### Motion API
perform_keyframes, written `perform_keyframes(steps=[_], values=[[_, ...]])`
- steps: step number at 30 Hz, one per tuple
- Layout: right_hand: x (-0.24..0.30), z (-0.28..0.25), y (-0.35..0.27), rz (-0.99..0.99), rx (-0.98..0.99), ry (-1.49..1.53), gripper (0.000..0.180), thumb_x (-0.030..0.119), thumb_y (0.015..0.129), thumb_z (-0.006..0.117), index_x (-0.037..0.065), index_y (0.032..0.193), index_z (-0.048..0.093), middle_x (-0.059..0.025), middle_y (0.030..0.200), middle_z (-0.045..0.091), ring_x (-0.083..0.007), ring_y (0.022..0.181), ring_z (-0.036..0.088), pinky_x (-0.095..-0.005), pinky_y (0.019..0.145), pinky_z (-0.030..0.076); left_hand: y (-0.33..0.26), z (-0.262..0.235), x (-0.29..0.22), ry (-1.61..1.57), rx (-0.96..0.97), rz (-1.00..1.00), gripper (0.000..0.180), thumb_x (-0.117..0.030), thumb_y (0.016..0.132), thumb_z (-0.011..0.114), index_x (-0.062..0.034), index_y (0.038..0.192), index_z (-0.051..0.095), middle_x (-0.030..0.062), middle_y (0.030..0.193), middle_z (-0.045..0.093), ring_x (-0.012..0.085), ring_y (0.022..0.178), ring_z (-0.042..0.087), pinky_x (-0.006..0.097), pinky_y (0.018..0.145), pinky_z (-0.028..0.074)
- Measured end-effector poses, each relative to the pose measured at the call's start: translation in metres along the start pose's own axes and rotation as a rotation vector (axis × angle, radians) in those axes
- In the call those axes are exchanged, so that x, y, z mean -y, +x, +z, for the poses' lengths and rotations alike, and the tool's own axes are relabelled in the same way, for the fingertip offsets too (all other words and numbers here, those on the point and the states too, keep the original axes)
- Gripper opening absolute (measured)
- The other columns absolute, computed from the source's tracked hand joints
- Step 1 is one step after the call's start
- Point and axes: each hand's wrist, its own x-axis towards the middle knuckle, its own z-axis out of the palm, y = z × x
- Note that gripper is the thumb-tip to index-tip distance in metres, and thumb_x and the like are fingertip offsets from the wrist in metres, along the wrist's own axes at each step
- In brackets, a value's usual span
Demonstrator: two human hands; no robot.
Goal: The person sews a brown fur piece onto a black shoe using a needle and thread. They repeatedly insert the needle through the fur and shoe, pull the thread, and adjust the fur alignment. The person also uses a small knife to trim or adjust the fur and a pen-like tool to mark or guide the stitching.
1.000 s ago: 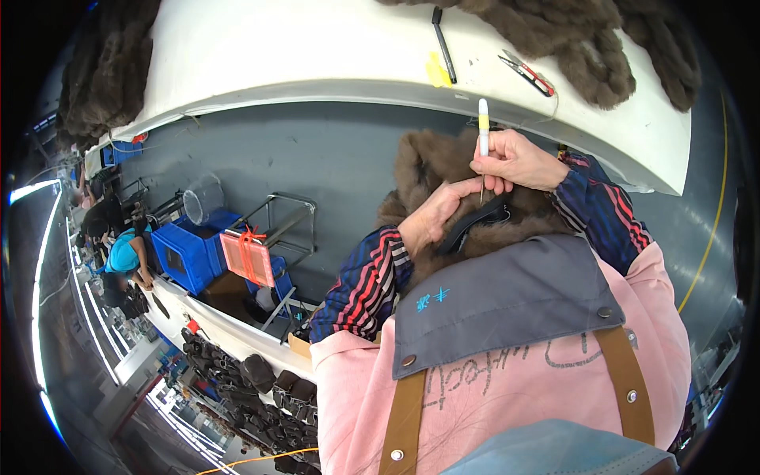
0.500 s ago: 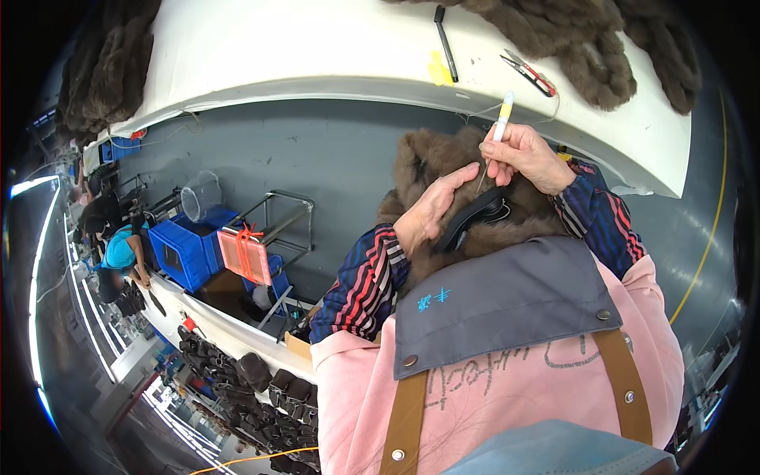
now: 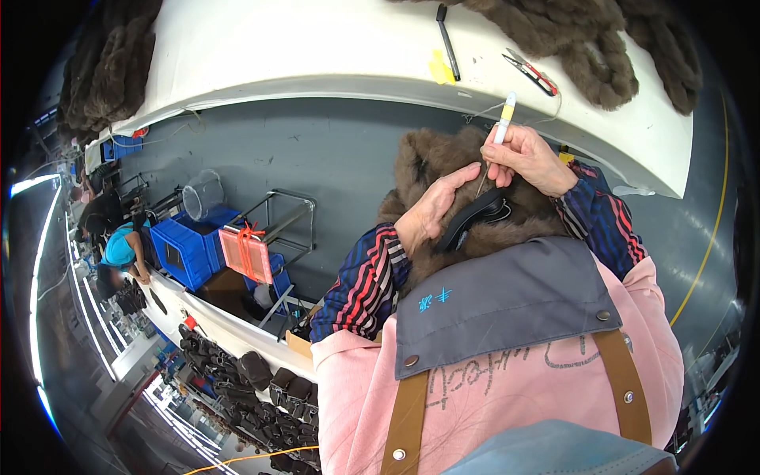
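Observation:
A bundle of brown fur (image 3: 423, 154) lies in my lap against the apron. On it sits a curved black strip (image 3: 475, 212), with a small loop of thread or wire at its right end. My left hand (image 3: 427, 210) is closed on the fur beside the strip, its thumb stretched toward the tool tip. Between the fingers of my right hand (image 3: 529, 158) is a slim awl-like tool (image 3: 505, 119) with a white and yellow handle. Its thin metal shaft slants down to the fur at the strip's far edge; the very tip is hard to see.
Across from me, the white table (image 3: 301, 47) carries a black pen (image 3: 449, 47), yellow tape (image 3: 440, 69), red-handled thread snips (image 3: 541, 81) and brown fur pieces (image 3: 546, 28). Blue crates (image 3: 178, 257) and a metal frame (image 3: 289, 210) stand left. Farther off works a person in turquoise (image 3: 119, 247).
Both hands, the tool and the fur stay in nearly the same place. At the far left, the other person's arm has shifted slightly.

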Motion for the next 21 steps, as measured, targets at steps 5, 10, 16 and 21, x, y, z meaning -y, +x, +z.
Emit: perform_keyframes(steps=[5, 10, 16, 21], values=[[0.002, 0.001, 0.000, -0.008, 0.007, -0.001, 0.016, 0.020, 0.085, 0.052, 0.006, 0.081, 0.050, -0.0017, 0.063, 0.057, -0.0052, 0.050, 0.053, -0.0157, 0.045, 0.042, 0.017, -0.016, 0.011, -0.083, -0.006, -0.144, 0.037, -0.038, 0.083, 0.048, -0.0069, 0.102, 0.054, 0.0041, 0.091, 0.059, 0.0105, 0.079, 0.057, 0.023, 0.071, 0.045], [0.000, -0.001, -0.001, -0.004, -0.002, 0.023, 0.016, 0.020, 0.085, 0.052, 0.006, 0.080, 0.051, -0.0011, 0.063, 0.056, -0.0049, 0.050, 0.053, -0.0155, 0.045, 0.042, 0.002, -0.006, 0.006, 0.029, 0.032, 0.105, 0.037, -0.038, 0.083, 0.048, -0.0072, 0.103, 0.054, 0.0037, 0.094, 0.058, 0.0100, 0.081, 0.056, 0.023, 0.072, 0.045], [0.001, 0.000, 0.001, -0.020, 0.011, 0.016, 0.015, 0.020, 0.085, 0.052, 0.006, 0.080, 0.051, -0.0009, 0.063, 0.056, -0.0046, 0.050, 0.053, -0.0153, 0.045, 0.042, 0.009, -0.015, 0.011, -0.025, 0.046, 0.006, 0.037, -0.039, 0.083, 0.048, -0.0077, 0.103, 0.054, 0.0032, 0.096, 0.057, 0.0095, 0.083, 0.055, 0.023, 0.074, 0.043], [-0.001, 0.001, 0.002, -0.005, 0.034, 0.012, 0.015, 0.019, 0.085, 0.053, 0.006, 0.080, 0.051, -0.0010, 0.062, 0.056, -0.0052, 0.049, 0.053, -0.0155, 0.045, 0.042, 0.023, -0.025, 0.015, -0.004, 0.074, -0.140, 0.037, -0.040, 0.083, 0.047, -0.0084, 0.101, 0.056, 0.0032, 0.099, 0.056, 0.0089, 0.088, 0.053, 0.023, 0.077, 0.041]])
